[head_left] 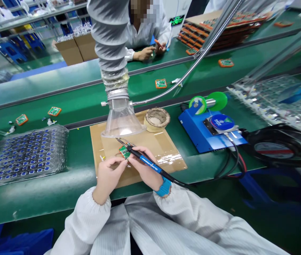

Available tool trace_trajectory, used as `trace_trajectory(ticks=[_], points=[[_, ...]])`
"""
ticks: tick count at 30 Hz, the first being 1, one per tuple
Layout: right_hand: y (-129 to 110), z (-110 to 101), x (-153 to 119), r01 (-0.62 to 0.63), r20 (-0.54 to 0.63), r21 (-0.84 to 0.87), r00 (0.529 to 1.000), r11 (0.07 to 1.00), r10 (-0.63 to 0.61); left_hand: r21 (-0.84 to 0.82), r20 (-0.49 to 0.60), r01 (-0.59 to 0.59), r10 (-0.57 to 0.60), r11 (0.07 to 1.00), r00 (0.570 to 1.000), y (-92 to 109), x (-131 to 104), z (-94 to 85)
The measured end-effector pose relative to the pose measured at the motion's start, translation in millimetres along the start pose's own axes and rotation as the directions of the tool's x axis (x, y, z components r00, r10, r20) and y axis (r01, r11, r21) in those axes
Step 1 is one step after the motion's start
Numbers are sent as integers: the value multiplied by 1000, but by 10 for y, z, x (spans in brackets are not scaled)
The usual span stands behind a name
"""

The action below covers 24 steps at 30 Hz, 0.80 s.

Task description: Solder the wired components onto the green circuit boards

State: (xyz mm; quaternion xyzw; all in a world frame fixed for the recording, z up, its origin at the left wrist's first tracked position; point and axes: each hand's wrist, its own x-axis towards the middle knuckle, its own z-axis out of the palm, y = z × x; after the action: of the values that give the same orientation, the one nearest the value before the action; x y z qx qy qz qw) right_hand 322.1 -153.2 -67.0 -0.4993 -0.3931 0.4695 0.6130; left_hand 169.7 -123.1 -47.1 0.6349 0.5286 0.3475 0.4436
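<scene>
The right hand (147, 170) gripped a blue-and-black soldering iron (150, 163), which lay across the top of the fingers above a cardboard sheet (150, 141). The iron's long axis ran diagonally: its metal tip pointed away from the person and to the left, beneath the rim of a clear fume hood (124, 120), while its black cord trailed back to the right past a blue wristband (163, 187). A thin guide ran alongside the tip end.

A small green circuit board (124, 152) sat just beyond the fingertips, partly covered by the iron, so that its own long axis could not be made out. The left hand (109, 173) had thumb and forefinger closed together by the board's near edge, close to the right fingertips; what they pinched was too small to tell.

A ring-shaped container (157, 119) stood at the sheet's far right corner, near the hood. Farther right stood a blue machine (202, 131) with a green-flanged reel (197, 105). A clear tray (28, 156) of blue components lay to the left. Across the green line, a co-worker's hands (145, 54) held an orange-edged piece.
</scene>
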Motion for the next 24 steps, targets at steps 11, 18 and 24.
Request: trace_trajectory(ticks=[11, 18, 24], points=[[14, -10, 7, -7, 5, 52, 1000, 999, 7, 21, 55, -40, 39, 999, 998, -28, 22, 23], [83, -29, 14, 23, 3, -9, 1000, 1000, -23, 67, 89, -59, 53, 996, 995, -83, 55, -27], [207, -201, 30, 91, -129, -234, 984, 968, -124, 362, 186, -177, 115, 915, 976, -174, 355, -142]])
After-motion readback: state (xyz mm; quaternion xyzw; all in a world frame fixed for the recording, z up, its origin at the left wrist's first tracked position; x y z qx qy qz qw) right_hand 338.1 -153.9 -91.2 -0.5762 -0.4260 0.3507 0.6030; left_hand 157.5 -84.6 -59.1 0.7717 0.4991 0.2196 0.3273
